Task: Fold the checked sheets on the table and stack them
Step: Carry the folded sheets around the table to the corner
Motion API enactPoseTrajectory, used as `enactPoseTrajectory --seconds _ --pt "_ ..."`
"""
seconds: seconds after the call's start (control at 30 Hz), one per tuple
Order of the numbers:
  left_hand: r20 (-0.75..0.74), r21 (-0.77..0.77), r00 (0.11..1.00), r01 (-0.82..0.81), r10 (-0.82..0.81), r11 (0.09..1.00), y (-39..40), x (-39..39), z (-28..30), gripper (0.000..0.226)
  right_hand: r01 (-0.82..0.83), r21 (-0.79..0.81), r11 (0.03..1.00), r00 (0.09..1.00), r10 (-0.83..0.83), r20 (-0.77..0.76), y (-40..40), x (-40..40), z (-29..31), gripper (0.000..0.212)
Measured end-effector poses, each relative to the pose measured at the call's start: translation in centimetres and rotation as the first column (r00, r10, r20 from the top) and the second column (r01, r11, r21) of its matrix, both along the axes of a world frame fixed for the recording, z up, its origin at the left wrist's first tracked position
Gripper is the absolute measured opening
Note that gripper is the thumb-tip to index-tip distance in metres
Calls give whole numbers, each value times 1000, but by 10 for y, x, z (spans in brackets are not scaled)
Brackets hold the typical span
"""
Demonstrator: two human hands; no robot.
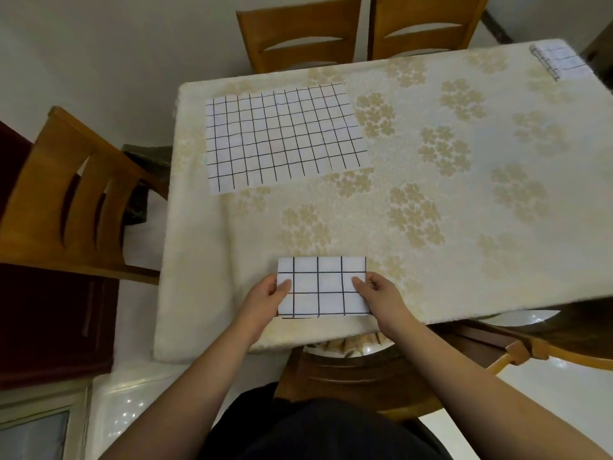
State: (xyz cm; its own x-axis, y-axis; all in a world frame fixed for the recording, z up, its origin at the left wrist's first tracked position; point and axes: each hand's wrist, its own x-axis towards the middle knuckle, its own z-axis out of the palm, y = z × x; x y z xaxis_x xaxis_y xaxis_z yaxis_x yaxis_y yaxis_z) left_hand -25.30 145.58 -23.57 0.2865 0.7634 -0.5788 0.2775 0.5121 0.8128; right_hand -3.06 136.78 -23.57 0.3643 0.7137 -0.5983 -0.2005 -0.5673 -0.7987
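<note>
We have the folded checked sheet (323, 287) lying flat near the front edge of the tabletop (431, 200), and both our hands are on it. The left hand (265, 295) pinches its left edge with the thumb on top, and the right hand (378, 293) pinches the right edge the same way. It looks folded down to a small rectangle, so the step in hand is probably squaring it up and carrying it to the stack.

To do this well, we should keep both pinches level so the layers do not slide apart, and press the creases flat before lifting.

A small folded checked stack (557, 61) sits at the far right corner, well apart from us, and seems the likely place to set this one. We should line up its edges there.

One unfolded checked sheet (282, 137) lies spread flat at the far left, yet to be folded.
</note>
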Motion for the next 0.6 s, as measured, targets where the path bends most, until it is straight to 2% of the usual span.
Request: enactPoseTrajectory --seconds 0.13,0.3,0.43,0.5,0.6 --pt "-76 82 997 24 -18 996 2 2 5 12 40 13 999 999 -40 -5 -14 -5 10 13" --pt "-59 127 993 113 -106 985 10 3 16 12 165 40 985 986 -165 -16 -39 -18 27 9" --pt "48 68 965 253 -257 965 12 5 27 10 216 88 972 972 -222 70 -67 -23 47 5" --pt "83 32 937 337 -339 941 8 8 31 10 258 98 961 955 -269 127 -83 -25 55 11" --pt "93 15 902 422 -422 906 -3 22 37 7 387 120 914 911 -399 104 -111 -31 64 19"
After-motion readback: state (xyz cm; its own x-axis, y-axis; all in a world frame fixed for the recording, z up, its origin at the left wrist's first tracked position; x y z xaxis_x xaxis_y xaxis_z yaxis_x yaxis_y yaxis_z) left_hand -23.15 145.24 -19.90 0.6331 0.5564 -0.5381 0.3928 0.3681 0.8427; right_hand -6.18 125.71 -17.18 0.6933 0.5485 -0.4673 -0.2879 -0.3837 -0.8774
